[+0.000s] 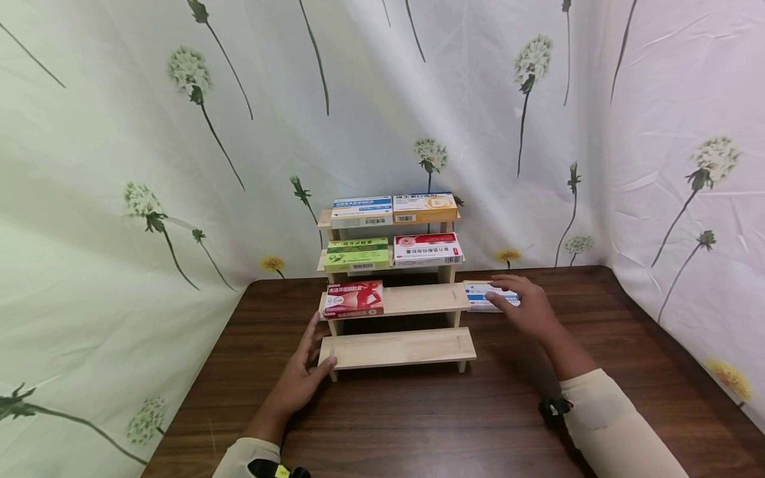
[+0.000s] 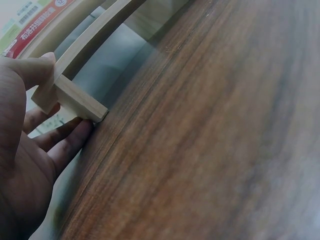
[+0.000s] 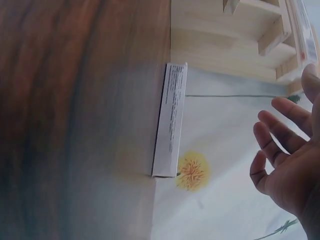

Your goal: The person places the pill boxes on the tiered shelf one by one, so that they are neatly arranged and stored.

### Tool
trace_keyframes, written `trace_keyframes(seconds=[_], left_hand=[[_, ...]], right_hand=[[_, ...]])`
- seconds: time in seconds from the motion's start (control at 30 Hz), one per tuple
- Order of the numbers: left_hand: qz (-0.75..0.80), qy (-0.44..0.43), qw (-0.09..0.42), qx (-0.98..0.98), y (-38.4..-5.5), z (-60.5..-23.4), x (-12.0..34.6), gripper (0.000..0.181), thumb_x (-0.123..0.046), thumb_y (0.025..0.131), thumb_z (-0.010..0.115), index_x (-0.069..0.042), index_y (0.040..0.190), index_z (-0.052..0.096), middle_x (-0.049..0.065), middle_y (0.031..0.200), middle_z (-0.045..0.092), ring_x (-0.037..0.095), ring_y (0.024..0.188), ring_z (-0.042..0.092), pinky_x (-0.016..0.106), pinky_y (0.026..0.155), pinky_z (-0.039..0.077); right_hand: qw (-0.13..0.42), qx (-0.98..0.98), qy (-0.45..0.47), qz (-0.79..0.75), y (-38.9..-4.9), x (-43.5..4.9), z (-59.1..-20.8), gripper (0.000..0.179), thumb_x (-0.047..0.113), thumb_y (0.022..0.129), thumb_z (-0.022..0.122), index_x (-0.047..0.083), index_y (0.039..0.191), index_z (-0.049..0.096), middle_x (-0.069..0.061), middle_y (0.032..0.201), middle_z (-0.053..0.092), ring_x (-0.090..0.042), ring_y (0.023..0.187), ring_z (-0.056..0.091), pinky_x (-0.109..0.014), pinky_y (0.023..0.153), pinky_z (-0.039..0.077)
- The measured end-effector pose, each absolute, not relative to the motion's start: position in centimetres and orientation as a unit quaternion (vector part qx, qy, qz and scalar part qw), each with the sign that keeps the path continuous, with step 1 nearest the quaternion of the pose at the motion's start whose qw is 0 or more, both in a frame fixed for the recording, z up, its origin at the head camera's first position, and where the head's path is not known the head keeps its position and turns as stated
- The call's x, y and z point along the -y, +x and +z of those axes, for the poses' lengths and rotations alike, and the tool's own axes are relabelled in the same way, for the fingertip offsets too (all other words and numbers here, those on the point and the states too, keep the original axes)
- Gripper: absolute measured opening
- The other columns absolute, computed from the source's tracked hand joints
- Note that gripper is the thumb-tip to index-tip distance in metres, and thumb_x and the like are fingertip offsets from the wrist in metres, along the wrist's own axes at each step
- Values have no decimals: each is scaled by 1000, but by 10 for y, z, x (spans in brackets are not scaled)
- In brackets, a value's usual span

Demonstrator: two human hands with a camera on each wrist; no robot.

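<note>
A stepped wooden stand (image 1: 397, 348) rises in four tiers on the table. My left hand (image 1: 301, 378) grips the left end of its lowest tier. In the left wrist view the thumb lies on the board's edge, and fingers reach the wooden leg (image 2: 80, 100). Over on the right, my right hand (image 1: 528, 309) hovers above a white and blue medicine box (image 1: 478, 295), fingers spread and holding nothing. That box (image 3: 170, 120) lies flat on the table in the right wrist view, apart from the fingers. A red medicine box (image 1: 354, 298) rests at the left of the second-lowest tier.
The tier above bears a green box (image 1: 357, 253) and a white and red box (image 1: 427, 249). On the top tier lie a blue and white box (image 1: 362, 211) and a yellow and white box (image 1: 424, 207). A flower-printed curtain (image 1: 358, 146) hangs behind the dark wooden table (image 1: 406, 425).
</note>
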State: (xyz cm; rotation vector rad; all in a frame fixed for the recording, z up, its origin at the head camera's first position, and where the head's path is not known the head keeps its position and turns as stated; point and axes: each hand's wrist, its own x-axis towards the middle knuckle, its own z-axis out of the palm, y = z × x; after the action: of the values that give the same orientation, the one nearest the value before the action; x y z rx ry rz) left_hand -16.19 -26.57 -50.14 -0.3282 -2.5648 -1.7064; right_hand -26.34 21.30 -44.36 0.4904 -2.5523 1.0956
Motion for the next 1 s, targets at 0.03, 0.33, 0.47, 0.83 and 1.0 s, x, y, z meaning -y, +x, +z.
trace_keyframes(seconds=[0.03, 0.33, 0.47, 0.83, 1.0], left_hand=[[-551, -106, 22, 827, -162, -501, 266, 94, -20, 110, 68, -39, 177, 5, 29, 171, 40, 55, 152, 48, 40, 100, 61], [-548, -106, 24, 829, -161, -499, 266, 94, -19, 110, 68, -38, 177, 5, 29, 171, 40, 54, 152, 48, 41, 100, 61], [-546, -100, 21, 831, -162, -499, 265, 94, -21, 110, 68, -39, 177, 5, 28, 171, 41, 53, 152, 49, 42, 101, 61], [-549, -105, 23, 829, -162, -499, 265, 94, -18, 110, 68, -38, 177, 5, 30, 170, 41, 54, 151, 49, 41, 100, 61], [-548, -106, 24, 829, -162, -500, 266, 95, -17, 110, 68, -36, 177, 5, 30, 169, 41, 54, 150, 50, 40, 100, 61]], right_hand=[[150, 896, 165, 384, -264, -214, -444, 40, 26, 105, 77, -1, 135, 75, -23, 147, 68, -46, 138, 61, -68, 111, 50], [138, 895, 156, 395, -270, -231, -454, 42, 20, 105, 77, -7, 137, 71, -29, 148, 65, -51, 141, 59, -69, 113, 47], [125, 894, 148, 403, -272, -236, -458, 46, 19, 103, 78, -7, 140, 69, -31, 151, 61, -53, 143, 55, -71, 115, 45], [125, 895, 103, 415, -281, -249, -477, 59, 14, 102, 79, -9, 150, 57, -37, 152, 52, -56, 137, 53, -72, 112, 44], [81, 895, 73, 432, -284, -255, -482, 62, 18, 103, 78, -5, 155, 54, -35, 159, 50, -55, 149, 45, -73, 121, 35]])
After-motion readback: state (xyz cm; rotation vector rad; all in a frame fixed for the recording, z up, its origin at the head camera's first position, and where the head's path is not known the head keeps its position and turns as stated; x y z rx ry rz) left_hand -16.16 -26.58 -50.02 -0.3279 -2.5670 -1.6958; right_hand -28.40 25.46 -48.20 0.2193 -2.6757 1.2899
